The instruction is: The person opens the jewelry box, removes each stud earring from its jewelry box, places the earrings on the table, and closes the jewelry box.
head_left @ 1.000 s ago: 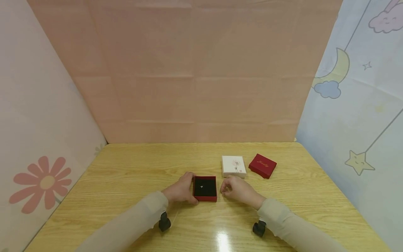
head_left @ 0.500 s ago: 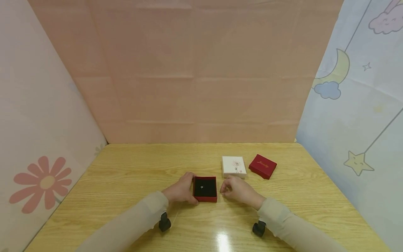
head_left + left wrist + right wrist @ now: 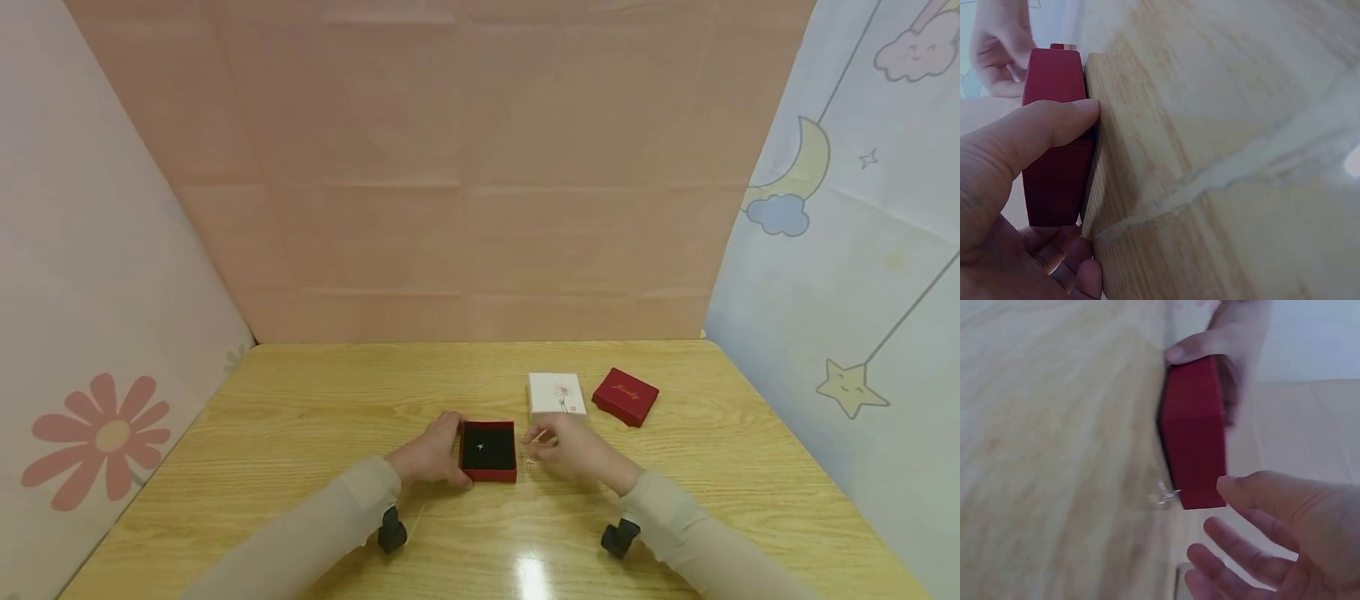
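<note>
My left hand [image 3: 429, 451] grips the left side of an open red jewelry box [image 3: 489, 476] on the table, thumb at the near corner. Black padding [image 3: 497, 457] fills the box, and a tiny silver star-shaped piece [image 3: 480, 447] sits on it. To the right of the box is my right hand [image 3: 573, 451], its fingers parted and bent with nothing between them. A small shiny silver piece [image 3: 1165, 495] lies on the table by the box in the right wrist view; its kind is too blurred to tell. In the left wrist view my left thumb [image 3: 1060, 122] presses the red side wall.
Behind my right hand lies a white square box [image 3: 555, 393] with a printed flower. Right of it rests a red lid [image 3: 626, 395] with gold lettering. The wooden table [image 3: 337, 392] meets a peach backdrop at the back and patterned walls at both sides.
My right fingers were pinched together beside the box; now they have parted and risen slightly, and the small silver piece shows below them. My left hand and the box have stayed put.
</note>
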Demonstrator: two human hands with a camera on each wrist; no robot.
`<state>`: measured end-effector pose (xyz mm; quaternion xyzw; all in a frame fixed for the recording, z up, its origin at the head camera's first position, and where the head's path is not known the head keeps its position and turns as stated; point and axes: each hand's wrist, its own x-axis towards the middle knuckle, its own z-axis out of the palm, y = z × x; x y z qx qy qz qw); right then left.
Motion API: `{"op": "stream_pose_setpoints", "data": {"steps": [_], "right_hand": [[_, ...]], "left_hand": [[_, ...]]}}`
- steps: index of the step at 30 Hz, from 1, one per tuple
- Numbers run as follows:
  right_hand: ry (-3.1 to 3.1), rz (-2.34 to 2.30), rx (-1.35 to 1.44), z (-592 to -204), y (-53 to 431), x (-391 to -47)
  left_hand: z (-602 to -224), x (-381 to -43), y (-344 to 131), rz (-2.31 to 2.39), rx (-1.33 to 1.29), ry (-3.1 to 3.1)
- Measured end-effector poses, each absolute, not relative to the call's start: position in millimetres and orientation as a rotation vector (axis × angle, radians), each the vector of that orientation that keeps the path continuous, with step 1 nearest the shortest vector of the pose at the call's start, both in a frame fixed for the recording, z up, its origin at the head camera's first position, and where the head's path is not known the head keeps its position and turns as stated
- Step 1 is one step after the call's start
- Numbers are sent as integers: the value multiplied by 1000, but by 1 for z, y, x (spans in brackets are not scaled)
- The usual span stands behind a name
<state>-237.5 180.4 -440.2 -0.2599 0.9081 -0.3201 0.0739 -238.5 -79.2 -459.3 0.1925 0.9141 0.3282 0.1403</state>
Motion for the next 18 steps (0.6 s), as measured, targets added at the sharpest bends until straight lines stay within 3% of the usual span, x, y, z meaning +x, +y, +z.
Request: {"op": "stream_pose_setpoints", "data": {"steps": [9,18], "right_hand": [[2661,-1188,-858,-419,171,-237],[2624,-1122,-922,-426,144,-246]], "left_hand": [[-459,-239,-79,954,556,2636],[-458,-239,-81,959,565,2623]]}}
